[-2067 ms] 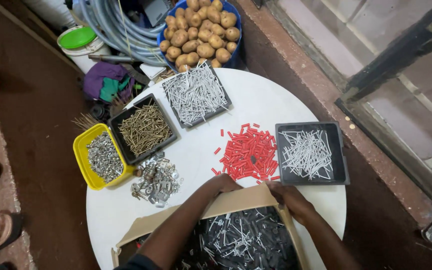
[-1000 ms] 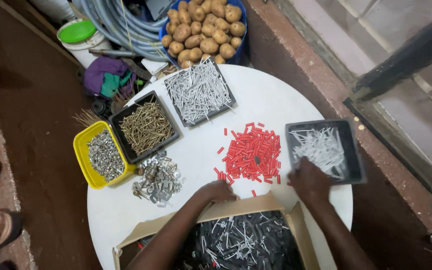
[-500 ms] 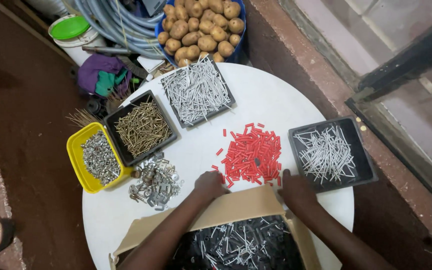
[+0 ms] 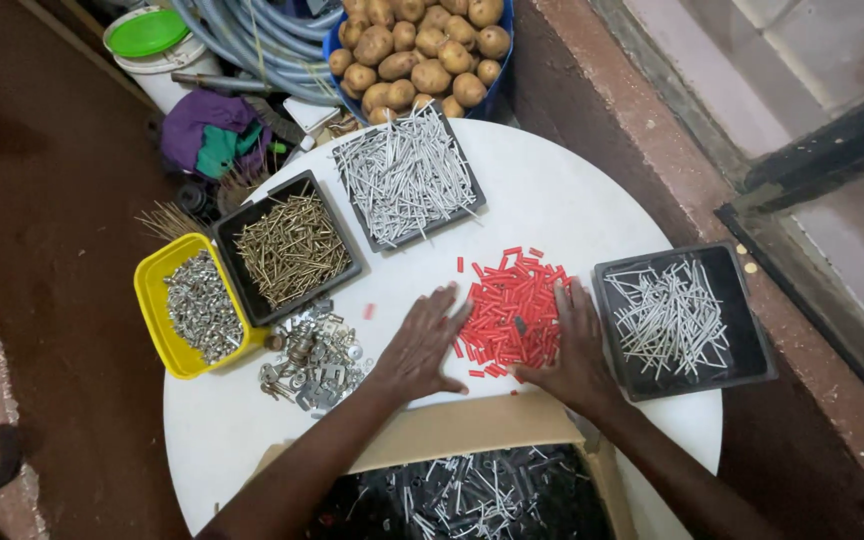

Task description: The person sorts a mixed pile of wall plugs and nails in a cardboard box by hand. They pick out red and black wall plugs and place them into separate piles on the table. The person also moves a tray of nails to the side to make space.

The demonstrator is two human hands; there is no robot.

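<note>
Now both hands lie flat on the round white tabletop (image 4: 572,190), one on each side of a pile of red plastic plugs (image 4: 510,310). The left hand (image 4: 422,348) rests palm down at the pile's left edge, its fingers (image 4: 442,305) spread open and pointing to the far side, touching the nearest plugs and gripping nothing. The right hand (image 4: 577,350) rests palm down on the pile's right edge, its fingers (image 4: 564,300) also open and spread over the plugs, holding nothing.

Just right of the right hand sits a black tray of thin silver nails (image 4: 687,320). At the far side of the tabletop lies another black tray heaped with silver nails (image 4: 407,178). Left of it stands a black tray of brass-coloured screws (image 4: 290,250), and touching that on the left a yellow tray of small silver screws (image 4: 192,305). A loose heap of metal brackets and washers (image 4: 314,358) lies on the tabletop near the left hand. A single red plug (image 4: 369,311) lies apart, left of the pile.

At the near edge, under both forearms, an open cardboard box (image 4: 472,430) holds dark and silver mixed hardware. Beyond the tabletop stands a blue tub of potatoes (image 4: 422,50).
</note>
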